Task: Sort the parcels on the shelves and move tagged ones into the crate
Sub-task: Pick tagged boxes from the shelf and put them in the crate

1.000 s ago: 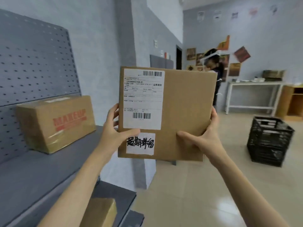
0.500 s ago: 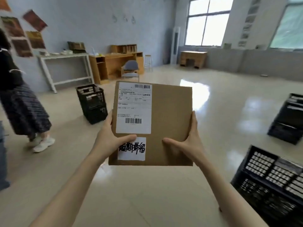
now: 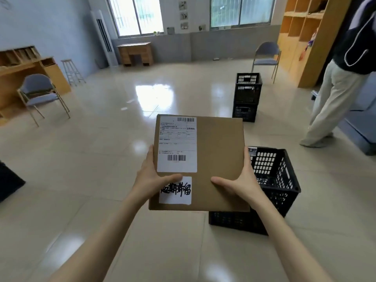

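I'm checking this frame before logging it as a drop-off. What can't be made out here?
All in the head view:
- Inside of the near crate: largely hidden by the parcel, so its contents are unclear.
- Small print on the shipping label: too fine and blurred.
- Handwritten tag: top left corner covered by the left hand thumb.
- Right hand fingers: behind the parcel.
- Standing person: cut off by the top and right edges.

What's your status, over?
Both hands, left and right, grip tagged parcel. Parcel held above floor, crate just beyond. Nothing between them.
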{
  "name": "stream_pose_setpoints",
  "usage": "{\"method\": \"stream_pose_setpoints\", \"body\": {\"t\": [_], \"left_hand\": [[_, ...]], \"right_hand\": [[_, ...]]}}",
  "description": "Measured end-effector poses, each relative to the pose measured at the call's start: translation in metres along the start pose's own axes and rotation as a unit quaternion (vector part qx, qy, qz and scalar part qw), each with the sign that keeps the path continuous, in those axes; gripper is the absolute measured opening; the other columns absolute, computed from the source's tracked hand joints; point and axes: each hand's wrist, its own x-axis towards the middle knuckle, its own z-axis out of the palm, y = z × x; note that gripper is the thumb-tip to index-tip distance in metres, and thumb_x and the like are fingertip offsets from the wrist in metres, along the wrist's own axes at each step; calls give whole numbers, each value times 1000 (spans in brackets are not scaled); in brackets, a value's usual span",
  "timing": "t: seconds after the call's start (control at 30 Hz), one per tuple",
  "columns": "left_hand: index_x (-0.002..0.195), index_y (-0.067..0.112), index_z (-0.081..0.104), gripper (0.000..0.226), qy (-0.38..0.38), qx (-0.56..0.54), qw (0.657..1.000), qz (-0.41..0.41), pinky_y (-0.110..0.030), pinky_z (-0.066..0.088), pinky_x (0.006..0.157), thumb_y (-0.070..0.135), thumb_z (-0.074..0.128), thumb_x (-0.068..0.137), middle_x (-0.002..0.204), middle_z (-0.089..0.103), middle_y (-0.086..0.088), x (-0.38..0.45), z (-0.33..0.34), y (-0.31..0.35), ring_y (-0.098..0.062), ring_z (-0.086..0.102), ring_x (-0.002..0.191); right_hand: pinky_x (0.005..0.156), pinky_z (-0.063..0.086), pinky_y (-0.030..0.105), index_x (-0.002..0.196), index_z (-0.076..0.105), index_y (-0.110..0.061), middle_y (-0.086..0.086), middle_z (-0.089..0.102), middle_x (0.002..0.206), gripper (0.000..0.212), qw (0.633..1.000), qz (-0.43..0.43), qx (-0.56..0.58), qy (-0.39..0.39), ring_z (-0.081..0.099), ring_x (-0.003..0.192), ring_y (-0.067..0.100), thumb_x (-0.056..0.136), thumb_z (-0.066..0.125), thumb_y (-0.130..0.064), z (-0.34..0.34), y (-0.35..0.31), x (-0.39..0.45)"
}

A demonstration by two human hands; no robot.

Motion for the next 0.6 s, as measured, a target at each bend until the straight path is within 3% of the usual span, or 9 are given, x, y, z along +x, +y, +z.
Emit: {"method": "stream_pose_setpoints", "body": {"t": [0.17, 0.27, 0.47, 0.6], "left_hand": [[141, 37, 19, 113, -46, -19, 999, -9, -50, 44, 98, 42, 85, 50, 132, 52, 4, 67, 70, 25, -25, 51, 120], [143, 35, 16, 113, -63, -29, 997, -19, -49, 44, 99, 36, 86, 54, 132, 52, 3, 99, 102, 34, -24, 53, 118], [146, 31, 7, 116, -94, -28, 994, -45, -47, 47, 96, 27, 85, 61, 131, 53, 3, 161, 150, 31, -21, 58, 110], [147, 30, 7, 119, -126, -31, 989, -68, -47, 45, 98, 26, 87, 59, 133, 52, 1, 214, 187, 17, -22, 56, 114]], "right_hand": [[108, 32, 35, 147, -10, -41, -2, 24, 153, 140, 999, 21, -23, 28, 36, 132, 17, 49, 90, -41, -62, 29, 55], [111, 33, 44, 148, -10, -40, 0, 24, 154, 140, 999, 38, -31, 23, 35, 134, 20, 49, 90, -42, -89, 41, 86], [113, 29, 45, 148, -11, -37, 1, 21, 155, 141, 997, 72, -36, 21, 31, 137, 19, 50, 90, -43, -111, 71, 138], [114, 27, 43, 147, -13, -36, 3, 20, 155, 140, 992, 116, -41, 31, 31, 137, 21, 51, 89, -43, -122, 102, 178]]}}
